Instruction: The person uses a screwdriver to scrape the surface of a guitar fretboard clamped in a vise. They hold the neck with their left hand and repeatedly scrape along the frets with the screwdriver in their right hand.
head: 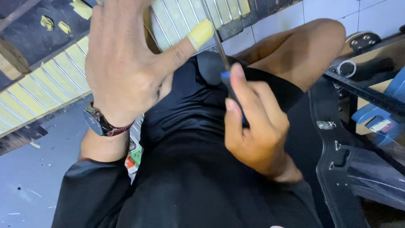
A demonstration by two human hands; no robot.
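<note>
Nearest, left hand (122,63) spreads flat, fingers apart, holding nothing, over the ribbed panel (46,84). Right hand (257,126) is clamped on the screwdriver (217,42); its shaft runs up and away toward that panel, beside the taped thumb (200,33).

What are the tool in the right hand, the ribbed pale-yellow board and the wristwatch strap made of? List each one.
Tool: bare metal shaft, thin, grey and shiny; the handle looks like dark plastic with a blue collar, mostly hidden by the right hand.
Ribbed board: pale-yellow wood, it seems, crossed by thin metal strips that glint.
Watch strap on the left hand: dark reddish-brown, probably leather.
</note>
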